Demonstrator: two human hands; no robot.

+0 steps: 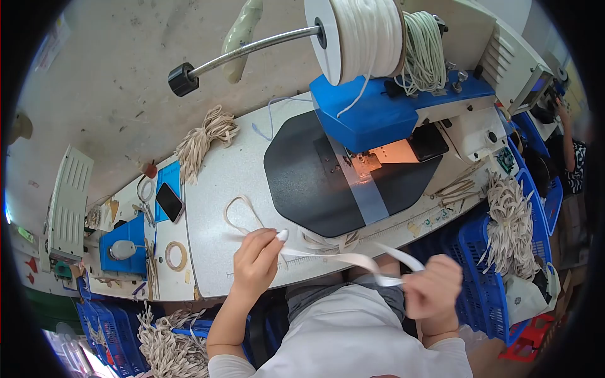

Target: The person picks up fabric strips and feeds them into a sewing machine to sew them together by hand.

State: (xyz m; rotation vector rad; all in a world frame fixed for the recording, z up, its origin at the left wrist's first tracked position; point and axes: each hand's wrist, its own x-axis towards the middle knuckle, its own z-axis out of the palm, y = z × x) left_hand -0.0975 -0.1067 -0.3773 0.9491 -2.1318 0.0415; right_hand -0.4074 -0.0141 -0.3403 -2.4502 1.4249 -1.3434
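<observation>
A flat white fabric strap (359,259) stretches loosely between my hands, twisting near its right part. My left hand (257,261) is closed on it at the table's front edge, with a white covering on one fingertip. To the right, my right hand (433,286) makes a fist around the strap; it is slightly blurred. A loop of cream strap (228,211) lies on the table just beyond my left hand. More strap (328,240) lies bunched below the black plate (296,173) of the blue-headed sewing machine (362,116).
A spool of white cord (372,41) hangs above the machine. Left on the table are a strap bundle (205,135), a phone (170,201) and a tape roll (176,256). Blue baskets (476,277) with strap bundles (509,220) stand right. A person's arm (567,135) shows far right.
</observation>
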